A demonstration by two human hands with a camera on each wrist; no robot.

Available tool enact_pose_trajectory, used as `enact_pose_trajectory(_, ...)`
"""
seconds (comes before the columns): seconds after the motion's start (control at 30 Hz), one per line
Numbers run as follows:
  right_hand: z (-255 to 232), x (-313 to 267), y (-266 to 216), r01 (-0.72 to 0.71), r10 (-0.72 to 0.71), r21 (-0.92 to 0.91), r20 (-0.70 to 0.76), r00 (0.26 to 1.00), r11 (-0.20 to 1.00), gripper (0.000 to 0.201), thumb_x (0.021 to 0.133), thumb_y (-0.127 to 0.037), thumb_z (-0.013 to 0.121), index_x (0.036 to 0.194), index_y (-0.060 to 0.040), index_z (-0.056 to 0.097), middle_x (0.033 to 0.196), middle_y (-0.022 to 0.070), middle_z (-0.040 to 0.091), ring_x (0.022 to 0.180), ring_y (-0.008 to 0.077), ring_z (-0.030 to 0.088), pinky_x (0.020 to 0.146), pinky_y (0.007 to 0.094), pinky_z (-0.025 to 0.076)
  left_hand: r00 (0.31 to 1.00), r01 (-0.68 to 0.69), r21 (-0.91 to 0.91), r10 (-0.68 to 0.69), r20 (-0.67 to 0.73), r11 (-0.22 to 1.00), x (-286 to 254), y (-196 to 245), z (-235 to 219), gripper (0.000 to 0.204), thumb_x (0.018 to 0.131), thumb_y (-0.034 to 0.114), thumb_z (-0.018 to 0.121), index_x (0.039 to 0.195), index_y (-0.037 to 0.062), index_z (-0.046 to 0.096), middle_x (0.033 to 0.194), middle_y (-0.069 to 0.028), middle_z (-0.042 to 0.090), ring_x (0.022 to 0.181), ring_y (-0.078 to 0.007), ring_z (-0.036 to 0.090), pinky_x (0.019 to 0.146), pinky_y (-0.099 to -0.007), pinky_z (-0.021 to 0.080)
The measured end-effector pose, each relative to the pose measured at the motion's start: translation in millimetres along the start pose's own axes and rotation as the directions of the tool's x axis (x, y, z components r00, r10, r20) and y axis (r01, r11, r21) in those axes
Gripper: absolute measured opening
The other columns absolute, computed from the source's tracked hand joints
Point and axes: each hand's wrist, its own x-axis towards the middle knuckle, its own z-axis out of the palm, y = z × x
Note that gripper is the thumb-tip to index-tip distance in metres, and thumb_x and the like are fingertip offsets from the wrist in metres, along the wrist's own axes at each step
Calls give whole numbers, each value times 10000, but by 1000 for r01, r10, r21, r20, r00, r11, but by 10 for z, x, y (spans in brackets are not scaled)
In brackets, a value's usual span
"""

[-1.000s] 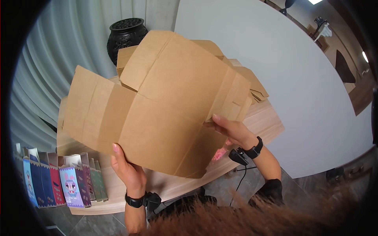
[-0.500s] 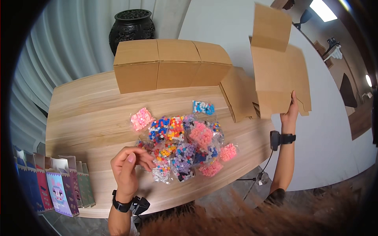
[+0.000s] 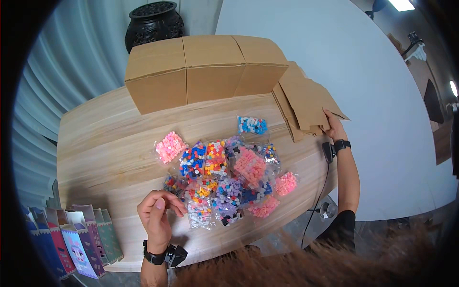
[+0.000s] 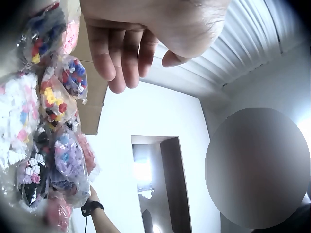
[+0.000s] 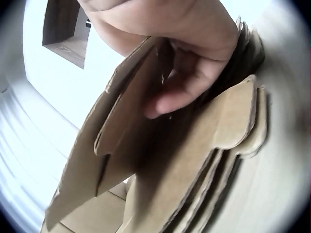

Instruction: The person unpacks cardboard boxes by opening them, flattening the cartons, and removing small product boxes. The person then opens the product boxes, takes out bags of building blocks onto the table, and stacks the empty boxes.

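Note:
My right hand (image 3: 336, 128) grips a flattened cardboard box (image 3: 308, 98) by its near right edge, low over a stack of other flat cardboard boxes (image 5: 194, 189) at the table's right side. In the right wrist view, a digit reaches in between the held cardboard (image 5: 87, 160) and the stack. My left hand (image 3: 157, 215) hovers near the table's front, its fingers loosely bent and nothing in them. Just to its right lies a heap of clear bags of small coloured beads or bricks (image 3: 227, 193); the left wrist view shows these bags (image 4: 68, 155) beside the hand.
Three closed cardboard boxes (image 3: 213, 67) stand in a row along the table's back. Several open printed paper boxes (image 3: 83, 248) stand at the front left. A dark carved stool (image 3: 155, 24) is behind the table (image 3: 95, 143). A cable (image 3: 313, 215) hangs from my right wrist.
Both hands held the unfolded cardboard; the left let go and moved aside. My right hand swung the cardboard right, then lowered it, folded flat, onto the stack. The bags came into view.

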Motion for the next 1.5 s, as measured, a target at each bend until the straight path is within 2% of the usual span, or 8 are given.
enact_pose_trajectory(0.47,-38,-148,298,194,-186,-209,55,981,959,310,956,-172,756,1224,-30,693,1102,44,742,992,159,706,840,313,584,999,32,45,-32,-5,998,-23,-38,15,369,1049,299,571,980,-51,661,770,-140,696,657,-208,684,586,-299,519)
enact_pose_trajectory(0.53,55,-205,261,163,-226,-535,-53,973,829,233,1005,-192,697,1174,-34,719,1052,30,753,953,151,712,847,302,567,999,34,44,-34,-7,998,-20,-27,25,363,1050,295,570,979,-50,662,768,-137,694,655,-205,679,585,-299,516)
enact_pose_trajectory(0.63,65,-119,372,321,-429,-628,-23,903,709,218,955,-198,763,1080,-20,754,911,47,743,850,119,684,776,293,555,999,38,44,-37,-10,998,-20,-18,33,359,1053,291,569,978,-47,662,764,-131,690,652,-200,672,585,-299,512)
enact_pose_trajectory(0.77,266,-356,267,147,-338,-773,-91,937,617,303,963,-283,756,1086,-7,747,951,138,754,866,199,712,793,357,567,999,38,45,-38,-5,998,-26,2,30,361,1055,296,577,978,-47,661,759,-122,685,654,-193,666,591,-297,511)
enact_pose_trajectory(0.83,318,-429,291,224,-586,-965,102,804,139,443,957,-376,750,1175,9,720,1105,258,726,1016,336,706,859,444,561,999,38,43,-38,-2,998,-31,16,28,357,1056,291,579,982,-47,663,761,-123,686,658,-190,665,594,-297,512)
enact_pose_trajectory(0.93,478,-562,290,217,-606,-973,216,765,-74,633,951,-528,703,1323,-19,657,1294,332,635,1221,465,603,993,514,504,999,54,69,-54,1,996,-40,29,32,346,1056,282,581,992,-47,666,765,-122,688,672,-182,664,602,-295,513)
enact_pose_trajectory(1.37,1218,-796,408,156,-323,-988,152,934,-14,1188,756,-829,661,1581,-37,341,1493,444,396,1434,581,352,1185,582,325,996,77,149,-83,36,986,-50,27,56,359,1051,307,581,1007,-41,658,792,-105,683,676,-175,655,610,-294,511)
enact_pose_trajectory(1.5,1257,-822,346,148,-351,-988,153,924,-41,1156,748,-800,691,1538,-5,407,1462,452,425,1413,585,376,1174,593,333,994,90,58,-93,63,994,-81,88,65,166,1051,75,556,1069,-44,671,848,-78,709,747,-104,643,659,-247,504)
